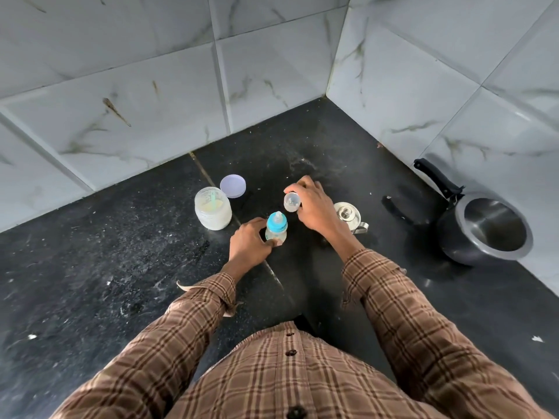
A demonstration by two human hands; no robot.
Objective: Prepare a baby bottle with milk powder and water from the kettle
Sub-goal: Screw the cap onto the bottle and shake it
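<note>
A small baby bottle (276,227) with a blue collar and a teat stands upright on the dark counter. My left hand (249,242) grips its lower body. My right hand (314,207) holds the bottle's clear cap (292,202) just above and right of the bottle, its open side facing me. An open jar of milk powder (212,212) with a green scoop inside stands to the left. Its lilac lid (232,186) lies behind it. A small steel kettle (348,215) with a knobbed lid sits behind my right wrist, partly hidden.
A black pressure cooker (487,234) without a lid sits at the right by the tiled wall (423,86), handle pointing back. The dark stone counter (121,267) is dusty, with white specks. Tiled walls meet in a corner behind the objects.
</note>
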